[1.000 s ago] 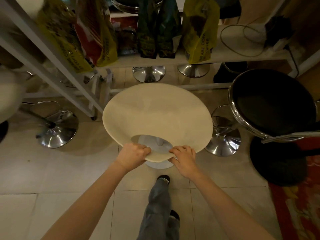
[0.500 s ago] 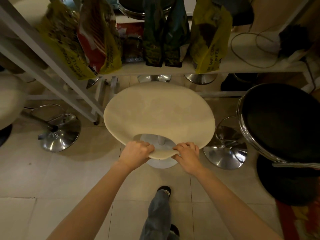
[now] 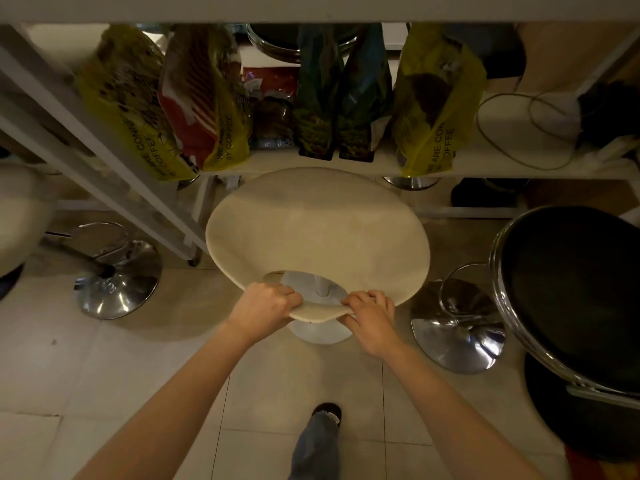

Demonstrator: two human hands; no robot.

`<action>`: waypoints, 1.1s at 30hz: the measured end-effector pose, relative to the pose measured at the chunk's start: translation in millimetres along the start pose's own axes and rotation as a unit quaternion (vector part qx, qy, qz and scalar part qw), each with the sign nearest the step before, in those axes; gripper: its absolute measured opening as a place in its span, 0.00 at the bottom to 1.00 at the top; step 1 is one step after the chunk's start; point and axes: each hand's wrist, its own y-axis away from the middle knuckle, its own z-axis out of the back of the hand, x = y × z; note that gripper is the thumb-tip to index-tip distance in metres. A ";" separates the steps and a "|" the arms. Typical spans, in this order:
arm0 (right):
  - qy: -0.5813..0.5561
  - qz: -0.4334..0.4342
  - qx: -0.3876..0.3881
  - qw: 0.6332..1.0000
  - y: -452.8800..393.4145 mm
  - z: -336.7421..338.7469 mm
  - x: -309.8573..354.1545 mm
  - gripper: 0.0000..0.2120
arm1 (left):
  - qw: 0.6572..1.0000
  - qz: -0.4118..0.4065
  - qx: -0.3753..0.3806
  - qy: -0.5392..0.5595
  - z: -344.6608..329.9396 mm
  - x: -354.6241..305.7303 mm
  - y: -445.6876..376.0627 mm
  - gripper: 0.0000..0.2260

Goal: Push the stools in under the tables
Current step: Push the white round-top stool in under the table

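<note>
A cream stool with a round seat and a white pedestal base stands in front of me. Its far edge reaches under the white table shelf. My left hand grips the near rim of the seat on the left of its handle cut-out. My right hand grips the same rim on the right. The underside of the tabletop crosses the top of the view.
Coffee bags stand in a row on the shelf. A black stool with a chrome rim is at the right, its chrome base beside the cream stool. Another chrome base and a white seat are at the left. My foot is on the tiled floor.
The cream stool has slid forward toward the table with both hands still on its rim. The tabletop's underside has come into view at the top.
</note>
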 end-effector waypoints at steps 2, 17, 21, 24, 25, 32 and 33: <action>0.001 0.001 -0.001 1.000 -10.4 3.9 0.8 0.18 | 1.000 0.007 -0.008 0.011 -2.2 8.1 -5.9 0.09; 0.001 0.010 0.054 0.998 -40.7 35.4 -15.0 0.19 | 0.999 0.016 -0.003 0.029 0.1 8.3 -36.7 0.14; -0.004 0.020 0.072 0.997 -44.7 46.0 -26.6 0.36 | 0.999 0.019 -0.038 0.021 -1.7 -1.2 -44.2 0.08; 0.004 0.032 0.067 0.997 -46.7 46.5 -32.9 0.39 | 0.998 0.020 -0.051 0.013 -7.3 -4.6 -45.7 0.10; 0.006 0.036 0.063 0.997 -47.0 46.9 -33.4 0.38 | 0.998 0.022 -0.053 0.009 -8.0 -5.2 -45.8 0.10; 0.029 0.006 0.072 0.997 -44.0 48.0 -27.7 0.24 | 0.998 0.039 -0.026 0.036 -4.1 -7.6 -45.4 0.15; 0.041 0.003 0.070 0.997 -43.6 47.3 -24.9 0.22 | 0.997 0.048 -0.018 0.051 -3.0 -7.4 -44.2 0.15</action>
